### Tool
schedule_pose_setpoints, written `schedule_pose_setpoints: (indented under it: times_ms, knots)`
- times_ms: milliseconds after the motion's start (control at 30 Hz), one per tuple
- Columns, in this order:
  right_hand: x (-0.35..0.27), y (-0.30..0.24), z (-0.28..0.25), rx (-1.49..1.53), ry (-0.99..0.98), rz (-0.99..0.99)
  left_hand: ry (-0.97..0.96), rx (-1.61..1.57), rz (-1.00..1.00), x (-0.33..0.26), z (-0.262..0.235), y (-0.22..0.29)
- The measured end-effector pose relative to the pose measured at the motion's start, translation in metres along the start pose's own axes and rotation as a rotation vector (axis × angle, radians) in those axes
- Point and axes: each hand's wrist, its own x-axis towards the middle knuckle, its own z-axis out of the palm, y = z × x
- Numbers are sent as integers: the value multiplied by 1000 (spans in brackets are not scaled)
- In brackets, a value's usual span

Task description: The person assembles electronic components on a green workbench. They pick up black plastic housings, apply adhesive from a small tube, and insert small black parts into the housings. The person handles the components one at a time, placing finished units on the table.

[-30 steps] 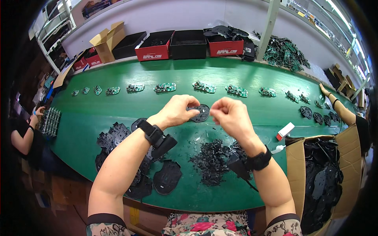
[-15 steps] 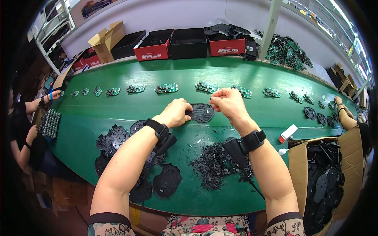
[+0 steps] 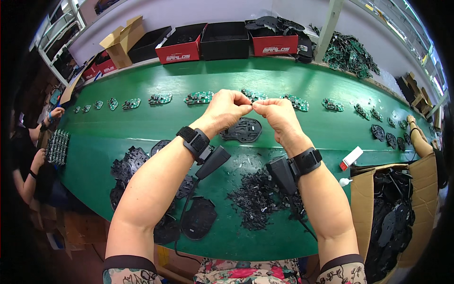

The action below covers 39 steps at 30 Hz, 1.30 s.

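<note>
Left hand [image 3: 226,108], right hand [image 3: 276,111] fingertip-to-fingertip, seemingly pinching.

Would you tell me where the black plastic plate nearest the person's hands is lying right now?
In the head view, the black plastic plate lies flat on the green table, centre, just below the left hand and right hand.

Two hands up, the left hand [image 3: 226,108] and right hand [image 3: 275,111], each wrist with one black strap. Three red boxes [image 3: 180,45] stand along the back edge, two black boxes [image 3: 225,40] between them. One black plate [image 3: 242,129] lies below the hands. One heap of small black bits [image 3: 257,196].
</note>
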Motion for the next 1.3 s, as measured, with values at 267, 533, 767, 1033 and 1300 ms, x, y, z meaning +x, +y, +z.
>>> schedule_pose_setpoints:
  times_ms: [267,533,767,1033,1300]
  knots:
    - [1,9,-9,-47,7,52,-46,11,-66,8,9,-7]
    - [22,34,-23,-568,129,-17,-25,349,-48,23,28,-25]
    - [22,46,-25,-749,94,24,-20,463,-174,27,43,-27]
    - [26,45,-27,-769,84,64,38,590,-174,36,55,-26]
    - [28,44,-26,-831,114,85,62,611,-260,40,63,-23]
